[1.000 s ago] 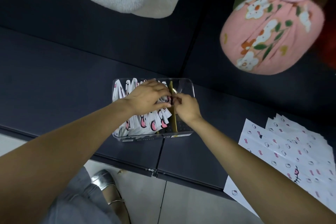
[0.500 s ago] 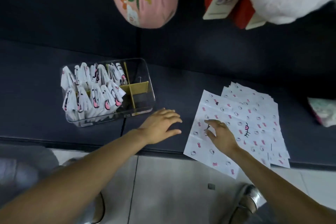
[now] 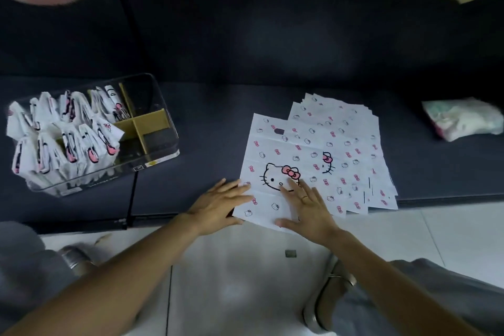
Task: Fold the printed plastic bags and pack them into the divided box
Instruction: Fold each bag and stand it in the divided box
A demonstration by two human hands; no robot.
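Two hands: left hand point(image 3: 218, 206) and right hand point(image 3: 308, 207), fingers straight and spread, flat on the top bag point(image 3: 275, 155).
Surface: dark bench point(image 3: 207, 128); pale tiled floor point(image 3: 245, 281) beneath the wrists.
Top bag: white, cat face with pink bow just beyond the right fingertips, lying on a fanned stack point(image 3: 351, 150).
Box point(image 3: 161, 128): clear, tan dividers, well left of the left fingers, folded bags point(image 3: 62, 139) filling its left compartments.

Dim, uneven light: the pale floor point(image 3: 245, 267) is brightest, the far dark cushion murky. Edges bend and blur; forearms smear.
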